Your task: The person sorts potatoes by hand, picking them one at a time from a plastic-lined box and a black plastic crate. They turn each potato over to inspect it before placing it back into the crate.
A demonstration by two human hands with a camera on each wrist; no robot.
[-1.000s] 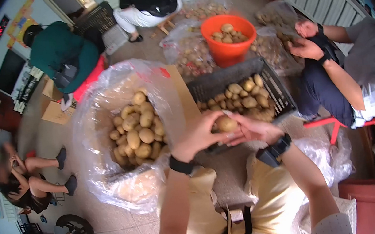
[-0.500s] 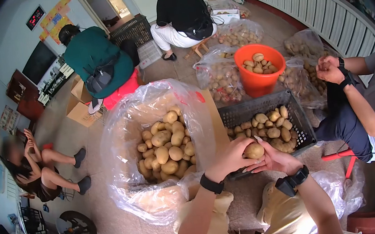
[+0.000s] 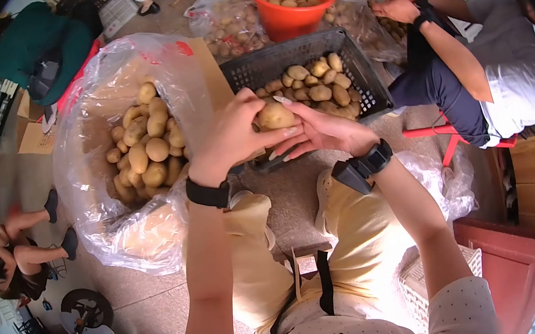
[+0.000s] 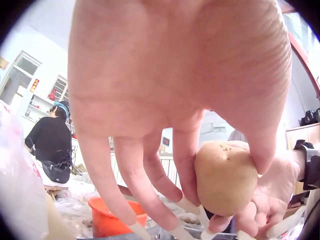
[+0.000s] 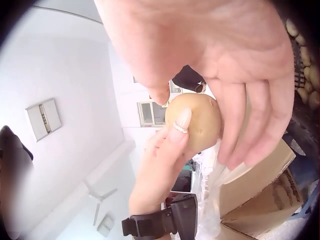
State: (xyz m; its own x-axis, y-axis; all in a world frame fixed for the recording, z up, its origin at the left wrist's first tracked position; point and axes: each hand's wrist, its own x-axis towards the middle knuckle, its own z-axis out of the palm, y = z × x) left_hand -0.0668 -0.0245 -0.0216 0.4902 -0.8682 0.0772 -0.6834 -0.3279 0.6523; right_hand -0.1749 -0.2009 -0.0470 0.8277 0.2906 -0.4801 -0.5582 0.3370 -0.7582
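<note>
Nearest the camera, the person sits with knees apart in pale trousers, both forearms reaching forward. The left hand [image 3: 230, 138] and the right hand [image 3: 321, 134] meet over the near edge of the black crate [image 3: 280, 60], and between them sits one potato [image 3: 274, 117]. The left hand comes at it from the left and above, its fingers curled over the top, the thumb pressing one side as the left wrist view shows [image 4: 226, 175]. The right hand cups it from the right and below, fingers partly extended, with a fingertip laid on the skin. Both hands pinch the same potato; neither is clearly nearer. Its long axis lies roughly across, from hand to hand.

To the left, just beside the left wrist, stands the clear plastic bag [image 3: 85, 164] of potatoes, its mouth open and its near rim lower than the hands. Directly beyond the hands the crate holds a layer of potatoes toward its far right corner, with bare mesh at its near left corner. Farther off, touching the crate's far edge, is the orange bucket [image 3: 286, 22]. A second seated person [image 3: 506, 81] occupies the right side, well apart from the held potato.
</note>
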